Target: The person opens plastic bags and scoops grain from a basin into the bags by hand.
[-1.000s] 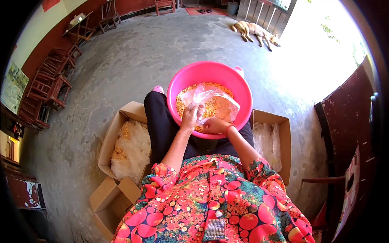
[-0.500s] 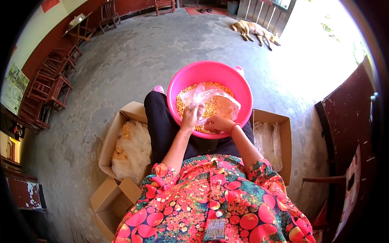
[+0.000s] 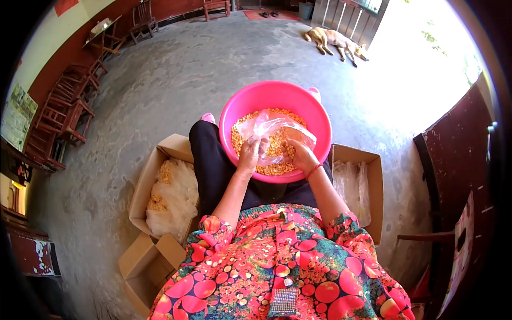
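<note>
A pink basin rests on my lap, with loose orange-yellow kernels spread over its bottom. My left hand is closed on the edge of a clear plastic bag, which lies over the kernels inside the basin. On the right side of the basin, my right hand is cupped with its fingers curled round some kernels, beside the mouth of the bag. A red band circles the right wrist.
An open carton left of my legs holds a plastic bag with yellow pieces; a smaller carton is below it. Another carton with clear bags stands right. Wooden chairs line the left wall. A dog lies near the doorway.
My right hand has turned from reaching down into the kernels to palm up, rising a little to the right with kernels in its fingers. The left hand and the bag have barely moved.
</note>
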Demonstrator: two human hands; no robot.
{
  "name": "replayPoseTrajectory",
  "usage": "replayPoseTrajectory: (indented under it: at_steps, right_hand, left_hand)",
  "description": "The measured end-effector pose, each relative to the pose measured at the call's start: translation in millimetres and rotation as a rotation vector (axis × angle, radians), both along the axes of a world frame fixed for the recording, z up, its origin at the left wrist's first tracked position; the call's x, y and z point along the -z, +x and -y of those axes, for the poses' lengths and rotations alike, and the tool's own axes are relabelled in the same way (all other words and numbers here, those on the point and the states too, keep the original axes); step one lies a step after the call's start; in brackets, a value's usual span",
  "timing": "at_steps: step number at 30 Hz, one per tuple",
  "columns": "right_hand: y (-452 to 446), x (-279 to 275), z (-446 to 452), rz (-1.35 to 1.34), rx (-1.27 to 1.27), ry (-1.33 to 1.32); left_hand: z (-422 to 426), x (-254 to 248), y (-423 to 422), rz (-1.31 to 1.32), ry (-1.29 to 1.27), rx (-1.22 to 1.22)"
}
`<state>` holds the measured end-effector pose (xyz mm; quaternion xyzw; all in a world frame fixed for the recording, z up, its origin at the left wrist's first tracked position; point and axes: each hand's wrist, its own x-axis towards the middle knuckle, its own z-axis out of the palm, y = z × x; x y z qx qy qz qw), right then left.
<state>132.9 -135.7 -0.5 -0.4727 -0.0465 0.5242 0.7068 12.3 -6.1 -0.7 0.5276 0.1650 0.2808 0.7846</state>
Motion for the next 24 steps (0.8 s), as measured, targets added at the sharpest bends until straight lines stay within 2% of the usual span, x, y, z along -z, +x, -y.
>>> replayPoseTrajectory:
  at_steps: [3,5,9,11,12,14,15,17,18,19,21,22,23,24]
  right_hand:
    - [4.7,8.8,-0.6,-0.01,0.076,0.067]
    - [1.9,2.4,-1.7,0.016,0.214,0.041]
    - [6.5,10.5,-5.8,0.007,0.25,0.068]
    - [11.0,16.6,-12.2,-0.099,0.176,0.289]
    - [6.9,9.6,-16.1,-0.1,0.176,0.289]
    - [-5.0,-12.7,-25.1,0.296,0.176,0.198]
    - [-1.6,-8.6,-28.8,0.296,0.177,0.198]
    - [6.0,5.2,-36.3,1.357,0.023,0.074]
    - [-8.8,-16.1,-36.6,0.455,0.046,0.146]
    - [-14.6,-28.2,-29.8,0.456,0.045,0.147]
    - [-20.2,-43.0,-19.4,1.089,0.051,-0.137]
    - [-23.3,-46.4,-22.5,0.615,0.238,-0.174]
    - [-17.8,-36.8,-19.2,0.615,0.24,-0.176]
    - [-8.2,-19.4,-13.5,0.746,0.219,-0.185]
  left_hand:
    - [-0.7,1.2,0.4,0.008,-0.016,0.018]
    - [-1.0,2.4,0.7,0.022,-0.028,0.027]
    - [-0.8,2.1,0.9,0.029,-0.017,0.019]
    - [-0.5,2.4,1.0,0.029,-0.02,0.025]
    - [-0.5,3.3,1.6,0.03,0.0,0.013]
    - [-0.6,3.1,1.1,0.032,0.02,0.001]
    - [-0.9,1.8,-0.1,0.025,0.017,0.017]
    - [-0.4,-0.6,-1.4,0.018,0.015,0.033]
    - [-0.2,-1.8,-1.9,0.021,0.017,0.045]
    - [-0.4,-2.3,-2.4,0.024,0.018,0.056]
    - [-1.1,-2.3,-3.1,0.014,0.02,0.048]
    - [-0.5,-2.4,-2.8,0.002,0.021,0.043]
    - [0.3,-2.5,-1.7,0.001,0.02,0.045]
    - [1.3,-4.2,-0.4,0.009,0.001,0.034]
